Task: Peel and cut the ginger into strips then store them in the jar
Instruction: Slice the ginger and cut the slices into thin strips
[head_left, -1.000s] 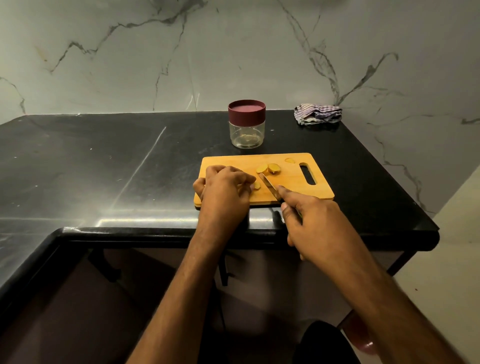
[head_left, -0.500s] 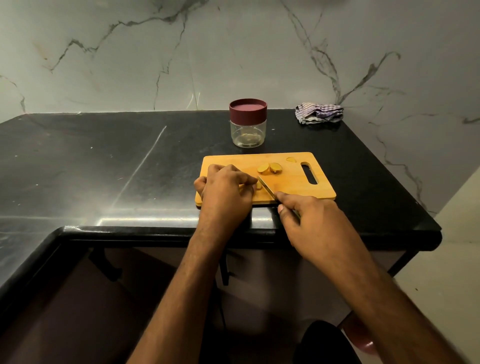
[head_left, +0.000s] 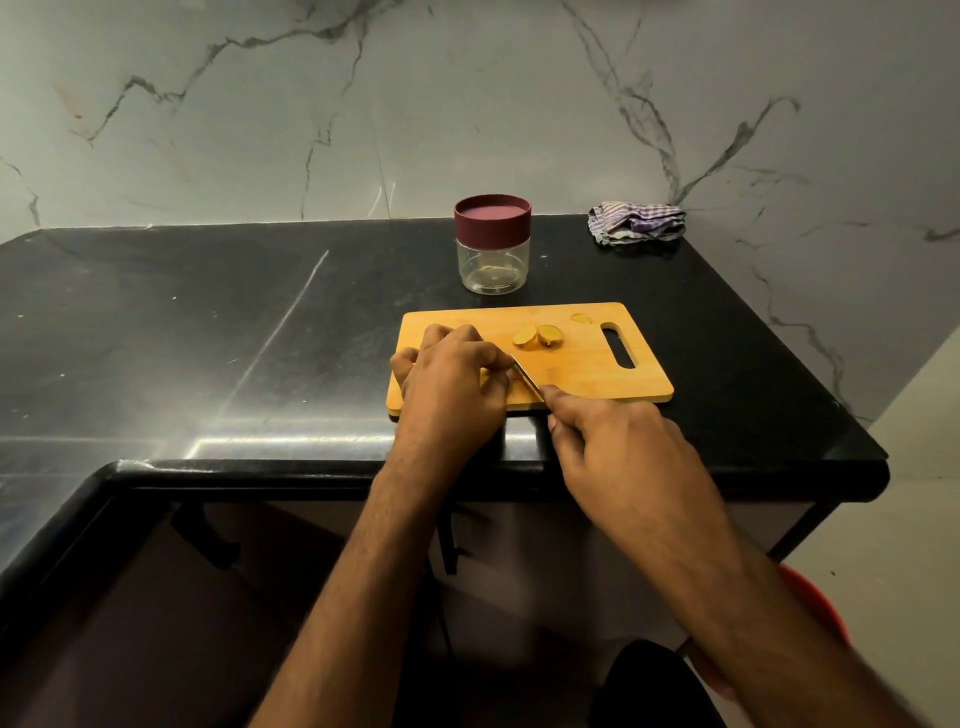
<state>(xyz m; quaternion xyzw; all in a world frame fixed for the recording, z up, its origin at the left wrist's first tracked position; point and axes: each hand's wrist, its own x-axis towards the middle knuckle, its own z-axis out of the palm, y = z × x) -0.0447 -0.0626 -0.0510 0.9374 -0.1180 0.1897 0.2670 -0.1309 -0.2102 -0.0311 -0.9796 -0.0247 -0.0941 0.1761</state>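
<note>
On a rectangular wooden cutting board (head_left: 582, 374) lie pale yellow ginger slices (head_left: 537, 336), while the left hand (head_left: 449, 387) curls over a hidden piece and the right hand (head_left: 618, 447) grips a slim knife (head_left: 525, 376) beside it, near the maroon-lidded clear jar (head_left: 492, 244).

Your board (head_left: 582, 374) lies on the counter (head_left: 208, 332) near its front edge. Behind the board stands the jar (head_left: 492, 244); the cloth (head_left: 635, 222) lies right of it, by the wall. On the board, two slices (head_left: 537, 335) sit mid-board (touching each other), your left hand (head_left: 452, 384) left of them, your right hand (head_left: 618, 447) before them with the knife (head_left: 525, 376) between the hands.
</note>
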